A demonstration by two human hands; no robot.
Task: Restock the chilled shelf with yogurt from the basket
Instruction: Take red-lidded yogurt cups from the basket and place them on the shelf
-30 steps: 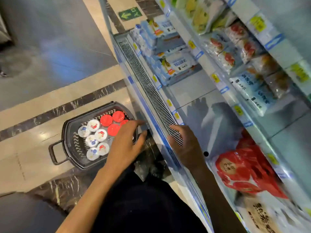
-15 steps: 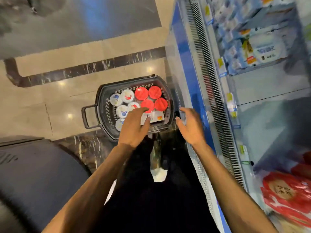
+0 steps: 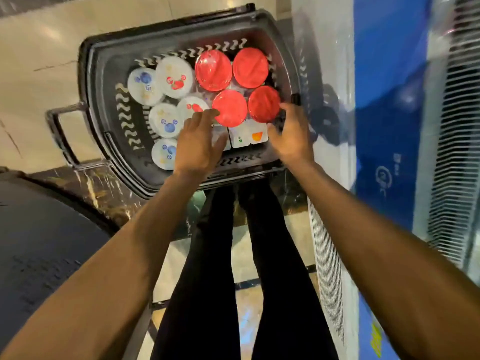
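A dark grey plastic shopping basket [image 3: 88,74] sits on the glossy beige tiled floor [image 3: 39,48], just left of the chilled cabinet's blue front panel [image 3: 384,100] and its slatted white grille [image 3: 457,152]. All the yogurt lies in the basket. Four round tubs with red foil lids [image 3: 213,70] fill its far right part, and five round tubs with white lids printed in blue or red [image 3: 174,76] crowd its left side. Small square white-lidded cups [image 3: 258,136] stand at the near edge. Both hands reach down into the basket. The left hand [image 3: 198,144] is spread flat with straight fingers and holds nothing; its fingertips meet the left edge of the near-left red lid [image 3: 230,107], and its thumb lies over the square cups. The right hand [image 3: 292,136] curves against the right side of the near-right red lid [image 3: 263,103], thumb at the near rim; whether it actually grips that tub I cannot tell. The person's legs in black trousers [image 3: 207,255] stand near the basket.
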